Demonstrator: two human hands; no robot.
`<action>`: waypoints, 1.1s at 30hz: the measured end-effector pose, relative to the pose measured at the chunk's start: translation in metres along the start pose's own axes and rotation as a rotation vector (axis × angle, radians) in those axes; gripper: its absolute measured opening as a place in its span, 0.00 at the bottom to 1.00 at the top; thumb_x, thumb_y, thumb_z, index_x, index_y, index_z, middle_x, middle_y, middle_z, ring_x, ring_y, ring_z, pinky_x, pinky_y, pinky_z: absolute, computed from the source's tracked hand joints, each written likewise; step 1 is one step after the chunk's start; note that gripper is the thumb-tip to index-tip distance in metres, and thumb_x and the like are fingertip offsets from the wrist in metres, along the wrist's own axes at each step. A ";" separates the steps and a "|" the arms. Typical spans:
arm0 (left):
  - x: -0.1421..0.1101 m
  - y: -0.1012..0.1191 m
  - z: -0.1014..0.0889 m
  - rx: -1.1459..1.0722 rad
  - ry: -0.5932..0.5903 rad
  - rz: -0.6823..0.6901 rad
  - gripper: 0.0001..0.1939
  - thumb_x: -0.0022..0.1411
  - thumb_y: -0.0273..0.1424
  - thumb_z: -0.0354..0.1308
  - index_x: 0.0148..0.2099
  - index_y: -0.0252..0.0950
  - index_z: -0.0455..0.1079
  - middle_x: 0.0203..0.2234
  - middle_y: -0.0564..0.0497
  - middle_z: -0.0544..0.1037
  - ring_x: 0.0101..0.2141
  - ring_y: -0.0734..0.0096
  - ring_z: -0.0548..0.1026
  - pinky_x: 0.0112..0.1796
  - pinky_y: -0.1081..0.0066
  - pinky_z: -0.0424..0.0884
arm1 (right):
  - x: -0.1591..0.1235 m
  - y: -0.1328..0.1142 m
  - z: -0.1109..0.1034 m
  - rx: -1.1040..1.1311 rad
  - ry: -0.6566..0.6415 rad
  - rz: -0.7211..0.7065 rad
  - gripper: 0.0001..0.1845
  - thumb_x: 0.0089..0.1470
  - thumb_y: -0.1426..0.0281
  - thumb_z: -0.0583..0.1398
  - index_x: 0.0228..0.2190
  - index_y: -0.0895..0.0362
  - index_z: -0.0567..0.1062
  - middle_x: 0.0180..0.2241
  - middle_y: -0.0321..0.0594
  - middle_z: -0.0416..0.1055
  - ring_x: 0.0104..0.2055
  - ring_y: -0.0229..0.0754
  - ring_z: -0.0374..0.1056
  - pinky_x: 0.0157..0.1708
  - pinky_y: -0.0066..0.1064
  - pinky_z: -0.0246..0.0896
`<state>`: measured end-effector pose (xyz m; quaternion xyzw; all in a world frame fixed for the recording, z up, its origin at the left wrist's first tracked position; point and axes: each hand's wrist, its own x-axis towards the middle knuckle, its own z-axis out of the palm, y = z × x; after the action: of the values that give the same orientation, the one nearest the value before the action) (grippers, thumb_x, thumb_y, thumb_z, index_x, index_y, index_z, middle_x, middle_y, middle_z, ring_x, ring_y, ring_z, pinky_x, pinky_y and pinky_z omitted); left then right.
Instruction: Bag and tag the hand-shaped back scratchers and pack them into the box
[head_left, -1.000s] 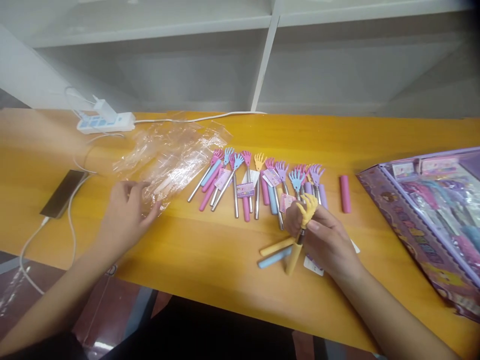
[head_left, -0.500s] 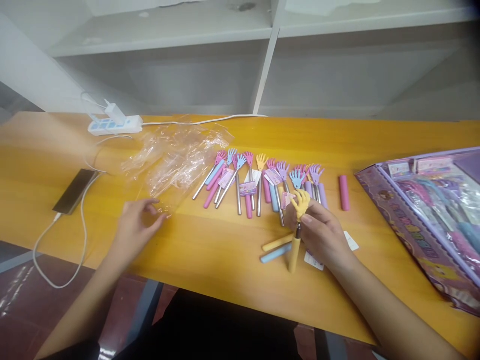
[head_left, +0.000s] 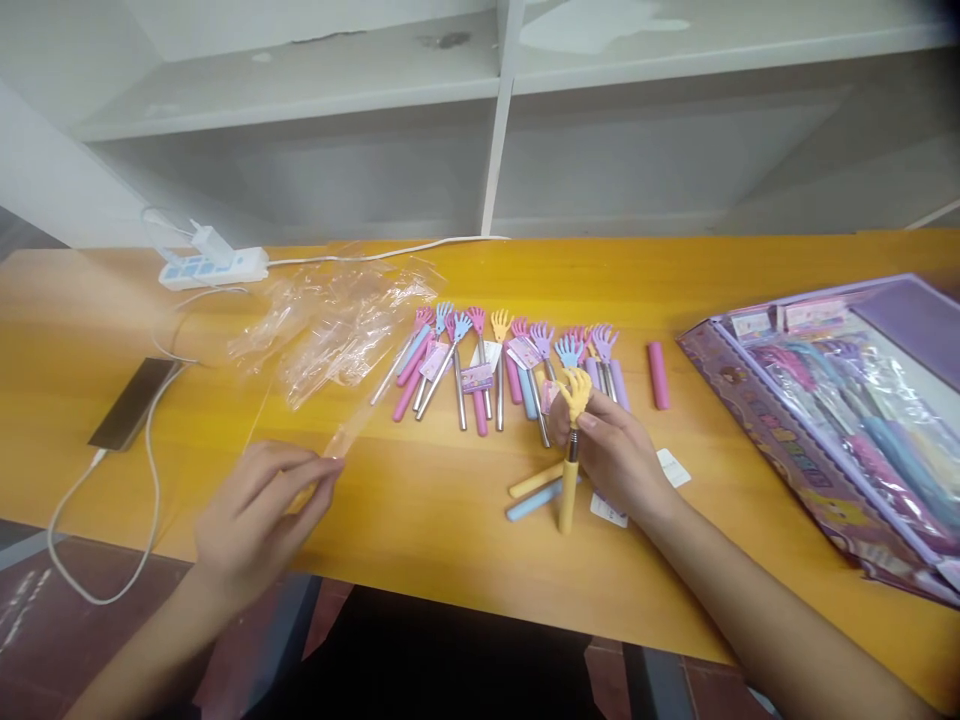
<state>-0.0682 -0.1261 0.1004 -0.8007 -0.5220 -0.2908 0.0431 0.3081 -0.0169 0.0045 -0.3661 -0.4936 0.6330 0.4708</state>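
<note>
My left hand [head_left: 259, 510] pinches the edge of a clear plastic bag [head_left: 351, 430] between thumb and fingertips, near the front of the table. In my right hand [head_left: 619, 455] is a yellow telescopic back scratcher [head_left: 568, 495], upright with its hand-shaped head on top and its yellow grip below. Just beyond lies a row of back scratchers [head_left: 480, 375] in pink, blue, purple and yellow, some with card tags. Under and beside my right hand are a yellow grip [head_left: 534, 480], a blue grip [head_left: 532, 500] and white cards [head_left: 673, 467].
More clear bags [head_left: 330, 330] lie heaped at the left. A power strip [head_left: 214, 268] and a phone [head_left: 135, 403] on a cable are further left. At the right stands a purple display box [head_left: 795, 450] of bagged scratchers, with a pink tube [head_left: 658, 375] beside it. Shelving [head_left: 491, 150] rises behind.
My left hand has closed from a looser finger pose and drawn a bag toward me, away from the heap. My right hand keeps the yellow back scratcher, nearly in place. The view has shifted slightly.
</note>
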 end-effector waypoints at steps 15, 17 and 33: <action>0.112 0.051 0.100 -0.214 -0.318 0.923 0.13 0.75 0.26 0.54 0.50 0.43 0.79 0.42 0.45 0.85 0.39 0.61 0.84 0.31 0.63 0.81 | 0.003 -0.007 0.008 0.297 -0.003 0.106 0.29 0.50 0.48 0.74 0.43 0.47 0.69 0.36 0.29 0.66 0.20 0.25 0.35 0.15 0.22 0.26; 0.116 0.057 0.118 -0.158 -0.261 1.024 0.13 0.75 0.24 0.53 0.46 0.40 0.79 0.41 0.44 0.85 0.37 0.63 0.82 0.31 0.64 0.80 | 0.005 -0.007 0.008 0.290 0.076 0.139 0.27 0.50 0.53 0.76 0.42 0.48 0.70 0.35 0.29 0.65 0.20 0.25 0.36 0.15 0.21 0.27; 0.097 0.036 0.150 -0.211 0.044 1.086 0.07 0.71 0.24 0.60 0.44 0.38 0.80 0.43 0.43 0.86 0.38 0.65 0.83 0.35 0.67 0.83 | 0.005 -0.006 0.013 0.165 0.052 0.308 0.19 0.58 0.54 0.72 0.37 0.56 0.76 0.20 0.22 0.45 0.20 0.28 0.34 0.18 0.24 0.29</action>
<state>0.0536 -0.0076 0.0340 -0.9486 -0.0011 -0.2940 0.1174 0.2960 -0.0150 0.0130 -0.4136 -0.3658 0.7265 0.4092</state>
